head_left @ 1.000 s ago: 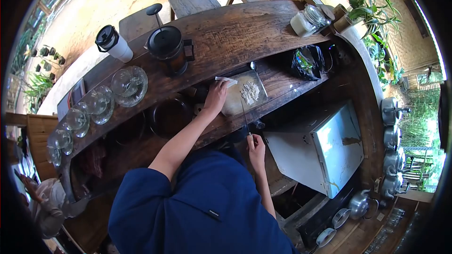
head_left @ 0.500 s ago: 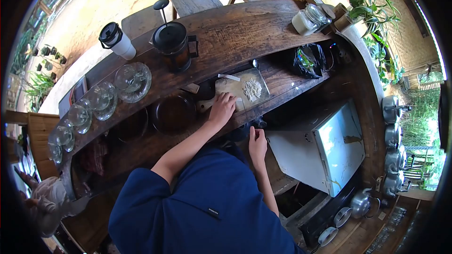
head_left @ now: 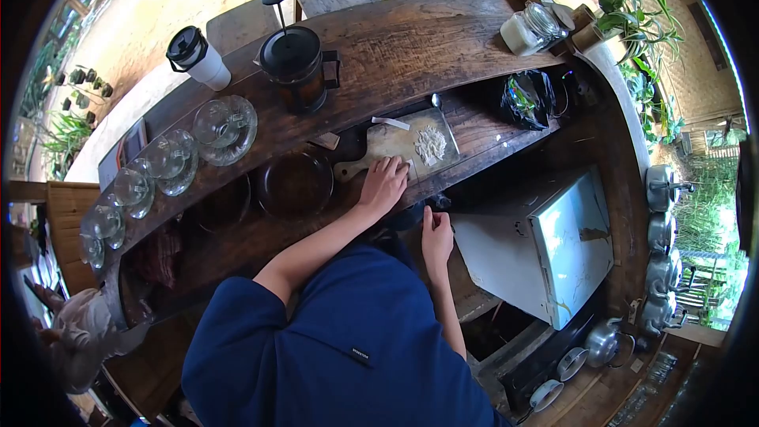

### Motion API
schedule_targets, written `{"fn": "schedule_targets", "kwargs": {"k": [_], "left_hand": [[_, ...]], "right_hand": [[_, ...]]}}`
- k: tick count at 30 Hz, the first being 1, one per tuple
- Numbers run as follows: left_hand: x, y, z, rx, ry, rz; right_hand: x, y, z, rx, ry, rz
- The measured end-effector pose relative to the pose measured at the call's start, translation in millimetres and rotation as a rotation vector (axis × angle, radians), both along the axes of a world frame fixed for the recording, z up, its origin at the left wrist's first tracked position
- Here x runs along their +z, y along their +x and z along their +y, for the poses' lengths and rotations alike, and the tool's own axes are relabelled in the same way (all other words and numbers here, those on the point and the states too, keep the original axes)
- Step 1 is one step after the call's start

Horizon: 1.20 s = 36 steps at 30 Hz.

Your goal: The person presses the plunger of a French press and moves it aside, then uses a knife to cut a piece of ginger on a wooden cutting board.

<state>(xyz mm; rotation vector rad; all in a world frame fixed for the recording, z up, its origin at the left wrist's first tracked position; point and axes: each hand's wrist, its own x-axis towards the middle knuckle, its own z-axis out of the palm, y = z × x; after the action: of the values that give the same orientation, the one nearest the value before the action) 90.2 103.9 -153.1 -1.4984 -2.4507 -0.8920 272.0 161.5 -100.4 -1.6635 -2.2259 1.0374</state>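
Observation:
A wooden cutting board (head_left: 378, 142) with a handle lies on the lower shelf of the counter. My left hand (head_left: 384, 184) rests on its near edge, fingers bent and pressed together beside a small pale piece (head_left: 410, 168). What is under the fingers is hidden. On the board's right half sits a heap of pale chopped bits (head_left: 431, 145). A white strip (head_left: 390, 122) lies near the far edge. Off the counter's front edge, my right hand (head_left: 436, 239) is closed with thumb and fingertips together; what it holds, if anything, cannot be made out.
Glass cups on saucers (head_left: 225, 130), a white tumbler (head_left: 207, 67) and a French press (head_left: 292, 71) line the upper counter, with a glass jar (head_left: 522, 33) far right. A spoon (head_left: 436, 100), black bag (head_left: 526, 100) and dark round pan (head_left: 296, 184) share the shelf. A white box-like appliance (head_left: 506, 253) stands right.
The view has shifted slightly. My left hand has moved a little right and nearer along the board's edge, its fingers a bit more extended. My right hand stays about where it was.

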Motion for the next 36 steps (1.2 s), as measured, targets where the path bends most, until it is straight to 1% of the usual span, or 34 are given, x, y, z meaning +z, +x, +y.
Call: {"fn": "schedule_targets", "kwargs": {"k": [3, 10, 15, 36], "left_hand": [[-1, -2, 1, -0.005, -0.022, 0.01], [0, -3, 2, -0.015, -0.037, 0.012], [-3, -2, 0, 0.0, -0.036, 0.072], [-2, -1, 0, 0.013, -0.037, 0.063]], "right_hand": [[8, 0, 1, 0.023, 0.035, -0.066], [12, 4, 9, 0.029, 0.029, -0.088], [20, 4, 10, 0.043, 0.021, -0.099], [8, 3, 14, 0.052, 0.017, -0.08]]}}
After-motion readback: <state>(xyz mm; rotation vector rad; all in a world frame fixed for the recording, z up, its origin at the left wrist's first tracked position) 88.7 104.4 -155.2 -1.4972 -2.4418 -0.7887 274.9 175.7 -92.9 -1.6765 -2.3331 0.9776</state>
